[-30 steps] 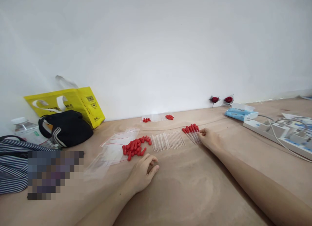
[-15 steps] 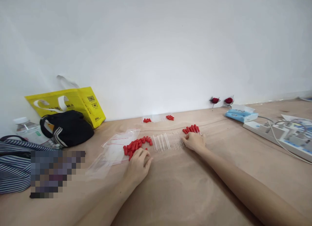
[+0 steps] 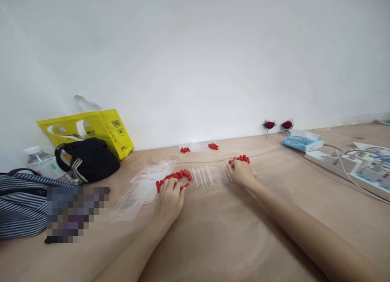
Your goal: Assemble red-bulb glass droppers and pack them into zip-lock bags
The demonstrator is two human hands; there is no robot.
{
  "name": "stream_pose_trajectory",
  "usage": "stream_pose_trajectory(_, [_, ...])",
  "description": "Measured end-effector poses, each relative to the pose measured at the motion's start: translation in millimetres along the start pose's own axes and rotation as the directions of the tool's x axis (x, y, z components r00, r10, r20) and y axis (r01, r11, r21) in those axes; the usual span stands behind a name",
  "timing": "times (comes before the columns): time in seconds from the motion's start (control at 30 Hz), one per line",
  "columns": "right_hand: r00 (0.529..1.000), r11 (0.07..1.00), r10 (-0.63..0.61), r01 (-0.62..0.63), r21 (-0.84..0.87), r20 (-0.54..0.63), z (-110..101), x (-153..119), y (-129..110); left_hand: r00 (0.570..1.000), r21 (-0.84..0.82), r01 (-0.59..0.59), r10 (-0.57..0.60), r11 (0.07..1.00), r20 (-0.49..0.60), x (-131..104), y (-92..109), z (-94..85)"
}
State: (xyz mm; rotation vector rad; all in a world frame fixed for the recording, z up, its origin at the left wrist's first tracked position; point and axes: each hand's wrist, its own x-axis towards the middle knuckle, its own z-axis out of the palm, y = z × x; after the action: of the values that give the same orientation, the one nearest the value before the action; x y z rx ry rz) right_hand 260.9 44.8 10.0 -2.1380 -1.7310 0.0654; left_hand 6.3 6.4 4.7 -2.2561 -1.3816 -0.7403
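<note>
Clear tubes (image 3: 210,176): we've got them in a row on the table (image 3: 213,233), between our hands
Red caps (image 3: 183,173): heaped at the row's left end
Left hand (image 3: 170,199): our fingers curl over that heap, can't tell if they're pinching any
Right hand (image 3: 242,172): our fingertips are pressed together by the row's right end, can't tell on what
Plastic bags (image 3: 143,192): left of the heap
</note>
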Motion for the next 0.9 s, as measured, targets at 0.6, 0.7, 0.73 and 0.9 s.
stream_pose_trajectory(0.6, [0.685,0.621,-0.721,0.706,0.342,-0.106,2.9,-83.1,13.0,0.936,-0.564,0.084,0.13,0.821,0.328,-15.0,43.9,-10.8])
stream_pose_trajectory(0.7, [0.673,0.605,-0.728,0.718,0.344,-0.126,4.2,-85.1,11.2,0.944,-0.582,0.097,0.11,0.807,0.31,-15.5,45.6,-8.6])
stream_pose_trajectory(0.73, [0.673,0.603,-0.727,0.719,0.346,-0.134,4.8,-85.5,11.2,0.946,-0.585,0.108,0.098,0.804,0.309,-15.7,45.9,-8.3])
stream_pose_trajectory(0.9, [0.674,0.585,-0.717,0.721,0.371,-0.179,7.2,-86.6,9.5,0.933,-0.603,0.21,0.027,0.77,0.359,-14.6,44.3,-9.6])
